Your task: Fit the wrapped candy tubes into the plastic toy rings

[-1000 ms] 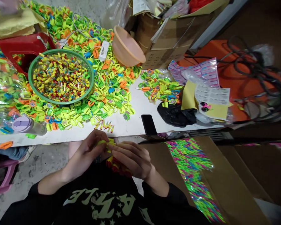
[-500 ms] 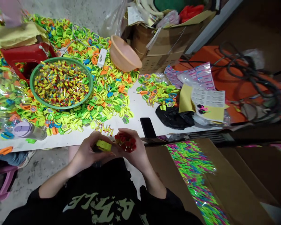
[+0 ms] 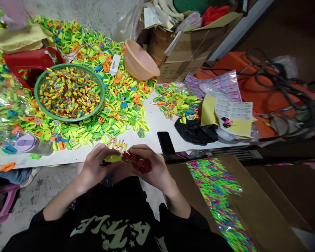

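Note:
My left hand (image 3: 96, 166) is closed around a yellow toy watch (image 3: 113, 158), its fingers hiding part of the band. In my right hand (image 3: 153, 168) is a bunch of small tubes with red ends (image 3: 141, 164). Both hands are close together in front of the table edge, and a red-ended tube at my right fingertips meets the watch. A few loose yellow-and-red tubes (image 3: 119, 143) lie on the table just beyond my hands.
A large heap of green, yellow and orange toy watches (image 3: 126, 105) covers the table's left. On it sit a green basket (image 3: 69, 119) of small tubes and a tilted peach bowl (image 3: 141, 63). A phone (image 3: 166, 142), a black bag (image 3: 196, 131) and a lidded cup (image 3: 33, 145) lie nearby.
My hands have come closer together. The yellow watch has turned and now touches a red-ended tube held at my right fingertips.

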A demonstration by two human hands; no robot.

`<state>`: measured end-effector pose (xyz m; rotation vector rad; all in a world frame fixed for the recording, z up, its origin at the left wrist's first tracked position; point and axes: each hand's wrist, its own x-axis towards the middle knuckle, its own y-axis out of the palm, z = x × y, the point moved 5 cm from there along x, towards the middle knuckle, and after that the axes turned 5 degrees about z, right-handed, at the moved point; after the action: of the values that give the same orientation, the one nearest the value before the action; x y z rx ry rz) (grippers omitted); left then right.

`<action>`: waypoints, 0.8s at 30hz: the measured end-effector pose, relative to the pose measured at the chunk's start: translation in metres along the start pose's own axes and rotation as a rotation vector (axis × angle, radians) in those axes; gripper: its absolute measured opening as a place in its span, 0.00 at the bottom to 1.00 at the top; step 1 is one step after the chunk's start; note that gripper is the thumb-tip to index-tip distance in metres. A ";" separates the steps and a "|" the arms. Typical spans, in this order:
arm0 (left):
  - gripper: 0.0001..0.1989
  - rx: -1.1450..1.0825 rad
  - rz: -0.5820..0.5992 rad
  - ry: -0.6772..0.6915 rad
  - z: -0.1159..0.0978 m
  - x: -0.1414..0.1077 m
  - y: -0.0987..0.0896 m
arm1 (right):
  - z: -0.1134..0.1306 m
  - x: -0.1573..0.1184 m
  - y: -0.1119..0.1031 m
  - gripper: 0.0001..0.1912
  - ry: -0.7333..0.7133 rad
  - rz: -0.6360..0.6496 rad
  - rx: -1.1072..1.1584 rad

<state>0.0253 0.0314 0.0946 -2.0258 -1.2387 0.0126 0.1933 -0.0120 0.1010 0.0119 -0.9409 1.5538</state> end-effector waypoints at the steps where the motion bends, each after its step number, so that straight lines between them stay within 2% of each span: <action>1: 0.10 0.063 -0.026 0.065 0.000 -0.001 -0.002 | 0.000 0.000 0.000 0.20 0.014 0.015 0.015; 3: 0.12 0.186 -0.043 0.209 0.000 -0.003 -0.003 | -0.003 -0.001 0.002 0.19 0.090 0.063 0.073; 5: 0.13 0.273 -0.004 0.337 0.001 -0.005 -0.002 | -0.009 -0.002 0.003 0.18 0.217 0.124 0.158; 7: 0.15 0.304 0.052 0.408 0.004 -0.008 0.000 | -0.015 -0.003 0.005 0.18 0.341 0.194 0.245; 9: 0.16 0.300 0.087 0.413 0.006 -0.009 0.000 | -0.018 -0.003 0.008 0.17 0.418 0.265 0.334; 13: 0.17 0.300 0.152 0.354 0.011 -0.012 0.001 | -0.021 -0.002 0.013 0.16 0.484 0.344 0.511; 16: 0.19 0.357 0.226 0.369 0.015 -0.014 0.002 | -0.024 -0.003 0.021 0.15 0.569 0.414 0.654; 19: 0.23 0.433 0.287 0.456 0.015 -0.013 0.002 | -0.027 -0.007 0.032 0.17 0.692 0.501 0.825; 24: 0.25 0.511 0.272 0.666 0.001 -0.008 -0.003 | -0.029 -0.013 0.045 0.22 0.819 0.625 1.129</action>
<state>0.0189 0.0267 0.0929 -1.5396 -0.4732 -0.1827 0.1731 -0.0024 0.0504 -0.1200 0.6988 2.2029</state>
